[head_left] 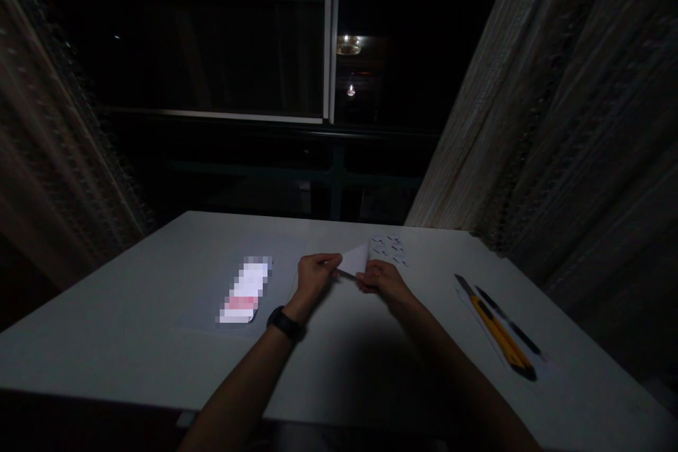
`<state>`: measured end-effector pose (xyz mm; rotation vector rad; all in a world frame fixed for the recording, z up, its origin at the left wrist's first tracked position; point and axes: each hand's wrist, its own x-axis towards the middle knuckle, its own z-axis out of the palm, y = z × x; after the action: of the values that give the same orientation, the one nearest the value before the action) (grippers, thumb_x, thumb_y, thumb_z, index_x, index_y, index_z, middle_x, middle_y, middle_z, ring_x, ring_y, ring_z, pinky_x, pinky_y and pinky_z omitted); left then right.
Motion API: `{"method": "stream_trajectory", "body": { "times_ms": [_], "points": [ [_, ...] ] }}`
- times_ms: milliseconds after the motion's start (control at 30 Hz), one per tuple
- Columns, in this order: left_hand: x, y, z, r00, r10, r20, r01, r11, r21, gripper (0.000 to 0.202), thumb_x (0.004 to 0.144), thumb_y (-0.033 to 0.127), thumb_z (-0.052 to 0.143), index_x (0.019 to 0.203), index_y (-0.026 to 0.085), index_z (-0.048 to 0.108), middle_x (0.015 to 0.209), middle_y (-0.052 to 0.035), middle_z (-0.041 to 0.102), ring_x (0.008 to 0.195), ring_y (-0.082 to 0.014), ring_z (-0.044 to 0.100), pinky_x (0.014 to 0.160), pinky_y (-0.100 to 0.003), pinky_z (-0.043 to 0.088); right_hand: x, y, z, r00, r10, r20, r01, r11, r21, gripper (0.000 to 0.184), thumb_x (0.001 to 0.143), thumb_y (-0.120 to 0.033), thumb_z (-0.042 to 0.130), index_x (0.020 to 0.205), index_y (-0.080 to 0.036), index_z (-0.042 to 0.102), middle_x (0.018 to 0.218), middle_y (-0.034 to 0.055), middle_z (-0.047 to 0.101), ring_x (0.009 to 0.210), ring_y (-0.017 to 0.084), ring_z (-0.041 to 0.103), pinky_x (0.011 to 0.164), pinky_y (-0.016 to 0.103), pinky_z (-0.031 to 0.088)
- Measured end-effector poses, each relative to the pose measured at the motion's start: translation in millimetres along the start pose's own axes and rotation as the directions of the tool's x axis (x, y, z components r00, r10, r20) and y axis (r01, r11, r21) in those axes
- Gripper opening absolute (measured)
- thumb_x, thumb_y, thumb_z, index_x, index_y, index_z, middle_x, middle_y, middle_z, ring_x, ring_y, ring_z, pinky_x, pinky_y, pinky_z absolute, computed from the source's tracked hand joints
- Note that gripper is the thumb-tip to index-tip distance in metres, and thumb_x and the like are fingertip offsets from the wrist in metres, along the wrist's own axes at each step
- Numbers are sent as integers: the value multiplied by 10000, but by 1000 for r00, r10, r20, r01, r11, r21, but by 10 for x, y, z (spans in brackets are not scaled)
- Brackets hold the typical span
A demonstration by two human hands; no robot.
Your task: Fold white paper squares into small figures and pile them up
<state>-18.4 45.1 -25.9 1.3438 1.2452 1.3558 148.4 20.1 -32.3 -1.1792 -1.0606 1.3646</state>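
Both hands pinch a folded white paper (356,259) above the surface (132,339): left hand (313,277) at its left, right hand (382,280) below its right corner.

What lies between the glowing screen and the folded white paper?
In the head view, the left hand lies there, pinching the paper; the screen is to its left.

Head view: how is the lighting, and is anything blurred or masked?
Head view is very dim, the table brightest at left, deep shadow at its near middle; in the head view a patch is pixelated and lamps glint in the black window; left hand, right hand and paper are legible; curtains lean from lens distortion.
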Motion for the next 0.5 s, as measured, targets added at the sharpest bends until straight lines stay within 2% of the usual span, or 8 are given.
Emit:
{"method": "stream_trajectory", "body": {
  "times_ms": [233, 367, 500],
  "points": [
    [-16, 39, -1, 1000, -6, -6, 6, 999, -42, 309, 558, 342, 713, 763, 110, 707, 628, -90, 675, 502, -153, 583, 488, -242, 435, 1, 1, -20, 1000, 20, 1, -20, 999, 38, 263, 463, -198, 743, 639, -139, 558, 541, -1, 609, 463, 107, 533, 476, 238, 421],
    [-22, 64, -2, 995, -53, -79, 39, 985, -168, 320, 545, 329, 726, 772, 104, 703, 690, -98, 684, 541, -157, 593, 514, -251, 457, -26, -4, 24, 998, -65, 10, 64, 992, 113, 441, 400, -186, 776, 803, -159, 598, 639, 12, 657, 565, 143, 586, 543, 258, 445],
    [-47, 54, 27, 983, -140, -115, 96, 940, -328, 332, 527, 300, 741, 780, 91, 696, 735, -104, 683, 592, -151, 596, 539, -244, 465, -52, 66, 157, 987, -158, -26, 159, 986, 41, 307, 504, -342, 744, 695, -130, 632, 670, 70, 675, 575, 146, 592, 541, 257, 441]
  ]
}}
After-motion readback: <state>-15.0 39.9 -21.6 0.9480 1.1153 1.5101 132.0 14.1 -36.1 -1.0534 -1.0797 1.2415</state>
